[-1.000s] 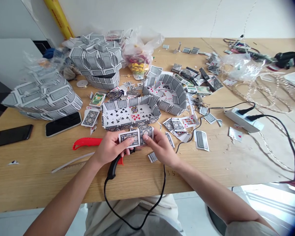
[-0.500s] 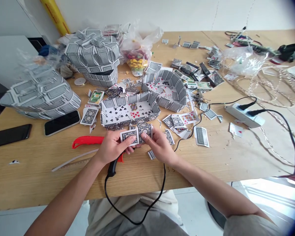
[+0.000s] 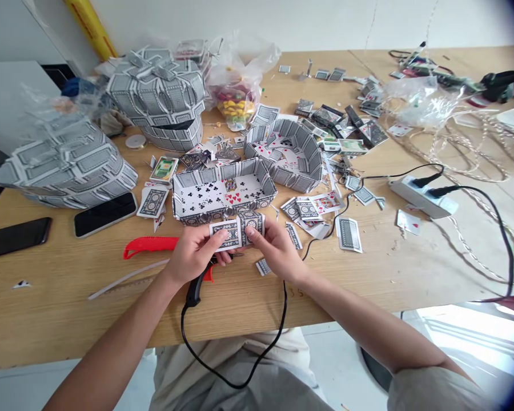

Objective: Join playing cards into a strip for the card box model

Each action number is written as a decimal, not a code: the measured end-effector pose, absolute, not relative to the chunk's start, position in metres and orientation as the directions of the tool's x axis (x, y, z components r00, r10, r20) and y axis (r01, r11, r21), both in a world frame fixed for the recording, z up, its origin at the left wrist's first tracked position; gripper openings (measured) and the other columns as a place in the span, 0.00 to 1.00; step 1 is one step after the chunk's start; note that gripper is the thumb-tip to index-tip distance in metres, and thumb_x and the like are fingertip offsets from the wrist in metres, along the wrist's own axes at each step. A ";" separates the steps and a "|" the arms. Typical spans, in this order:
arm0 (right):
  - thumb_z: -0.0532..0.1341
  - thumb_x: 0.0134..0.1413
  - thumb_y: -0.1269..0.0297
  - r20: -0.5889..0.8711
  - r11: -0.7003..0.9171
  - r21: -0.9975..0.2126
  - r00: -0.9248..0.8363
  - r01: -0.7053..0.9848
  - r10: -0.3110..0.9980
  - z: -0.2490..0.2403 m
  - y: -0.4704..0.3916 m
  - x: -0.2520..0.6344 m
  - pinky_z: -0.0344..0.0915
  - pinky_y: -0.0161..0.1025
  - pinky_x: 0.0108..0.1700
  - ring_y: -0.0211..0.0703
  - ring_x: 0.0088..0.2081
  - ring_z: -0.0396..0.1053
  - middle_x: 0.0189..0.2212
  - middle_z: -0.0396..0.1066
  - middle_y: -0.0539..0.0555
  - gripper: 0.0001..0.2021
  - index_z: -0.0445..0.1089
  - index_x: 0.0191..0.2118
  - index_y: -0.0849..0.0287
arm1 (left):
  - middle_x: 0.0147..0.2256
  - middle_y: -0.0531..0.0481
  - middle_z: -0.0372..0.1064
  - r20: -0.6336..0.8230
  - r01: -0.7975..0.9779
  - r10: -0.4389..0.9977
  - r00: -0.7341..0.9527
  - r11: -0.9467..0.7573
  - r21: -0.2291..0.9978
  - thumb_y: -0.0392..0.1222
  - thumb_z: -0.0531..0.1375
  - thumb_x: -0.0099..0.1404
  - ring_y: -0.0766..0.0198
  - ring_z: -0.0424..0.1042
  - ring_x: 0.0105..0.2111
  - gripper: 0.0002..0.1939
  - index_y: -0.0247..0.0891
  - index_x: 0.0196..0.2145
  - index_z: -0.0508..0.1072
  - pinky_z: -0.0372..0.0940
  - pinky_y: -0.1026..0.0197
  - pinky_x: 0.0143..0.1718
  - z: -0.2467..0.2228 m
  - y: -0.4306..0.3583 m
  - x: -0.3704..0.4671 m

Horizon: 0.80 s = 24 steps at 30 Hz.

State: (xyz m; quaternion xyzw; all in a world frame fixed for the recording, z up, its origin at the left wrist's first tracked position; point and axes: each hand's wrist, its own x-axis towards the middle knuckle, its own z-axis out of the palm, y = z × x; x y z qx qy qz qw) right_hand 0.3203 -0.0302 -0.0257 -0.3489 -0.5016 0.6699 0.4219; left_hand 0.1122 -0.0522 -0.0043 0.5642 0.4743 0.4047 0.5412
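Between my hands are playing cards (image 3: 232,234), back side up, joined or overlapping along the middle; the right part looks folded or curved. My left hand (image 3: 195,251) grips the left part with the thumb on top. Pinching the right part is my right hand (image 3: 277,245), thumb pressed on the card. Just beyond them stands an open tray built of playing cards (image 3: 223,200), clubs and hearts showing on its floor. Under my left hand lies a black-handled glue gun (image 3: 194,292) with a red trigger, its front mostly hidden. A red-handled tool (image 3: 149,245) lies left of that hand.
Two phones (image 3: 105,214) lie left. Behind stand two lidded card-built boxes (image 3: 156,94) and a second open card tray (image 3: 302,181). Loose cards (image 3: 349,234) and card packs are scattered right. A power strip (image 3: 424,197) with black cables and coiled rope lies farther right.
The view has shifted slightly. My left thumb has slid a little left along the card; both hands keep their hold.
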 end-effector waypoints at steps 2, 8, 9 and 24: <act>0.68 0.65 0.41 -0.051 -0.147 -0.967 -0.406 -0.210 0.912 -0.027 -0.030 0.320 0.80 0.45 0.43 0.48 0.37 0.79 0.36 0.79 0.54 0.21 0.70 0.43 0.55 | 0.26 0.45 0.81 -0.053 0.109 0.974 0.222 0.029 0.994 0.56 0.62 0.75 0.61 0.80 0.22 0.23 0.33 0.32 0.80 0.78 0.63 0.24 -0.003 -0.052 0.114; 0.66 0.66 0.40 -0.020 -0.090 -0.983 -0.397 -0.158 0.918 -0.030 -0.031 0.320 0.77 0.45 0.44 0.47 0.37 0.76 0.36 0.78 0.54 0.21 0.69 0.42 0.55 | 0.26 0.45 0.82 -0.040 0.153 0.977 0.208 0.007 0.988 0.57 0.62 0.75 0.61 0.79 0.21 0.23 0.33 0.33 0.81 0.77 0.63 0.23 -0.003 -0.053 0.116; 0.66 0.67 0.41 -0.009 -0.073 -0.986 -0.391 -0.150 0.920 -0.031 -0.031 0.319 0.76 0.44 0.44 0.46 0.37 0.75 0.36 0.77 0.54 0.21 0.69 0.42 0.55 | 0.26 0.45 0.82 -0.037 0.155 0.977 0.208 0.004 0.988 0.56 0.62 0.75 0.61 0.80 0.21 0.23 0.33 0.33 0.81 0.77 0.63 0.24 -0.003 -0.053 0.116; 0.64 0.68 0.41 0.006 -0.045 -0.990 -0.359 -0.133 0.933 -0.031 -0.035 0.317 0.73 0.44 0.41 0.47 0.36 0.74 0.33 0.76 0.53 0.20 0.67 0.41 0.54 | 0.21 0.49 0.78 -0.025 0.250 0.983 0.182 -0.021 0.968 0.54 0.60 0.76 0.64 0.75 0.18 0.22 0.35 0.31 0.80 0.72 0.65 0.22 -0.007 -0.055 0.120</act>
